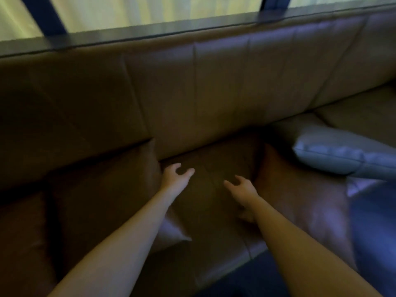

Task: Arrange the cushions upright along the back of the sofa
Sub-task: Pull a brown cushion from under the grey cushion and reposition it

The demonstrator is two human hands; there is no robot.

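A brown leather sofa fills the view, its backrest [214, 82] running across the upper half. A brown cushion [100, 196] lies on the seat at the left, and another brown cushion [300, 202] lies at the right. Between them is a gap of bare seat [214, 168]. My left hand [174, 175] hovers open by the left cushion's far corner. Over that gap, close to the right cushion's edge, my right hand [242, 187] is also open. Neither hand holds anything. A grey-blue cushion [334, 153] lies flat on the seat further right.
A dark ledge [150, 33] runs along the top of the backrest, with pale curtains [139, 11] behind it. A dark blue patch [377, 232] sits at the right edge, partly over the right cushion. The frame is dim and blurred.
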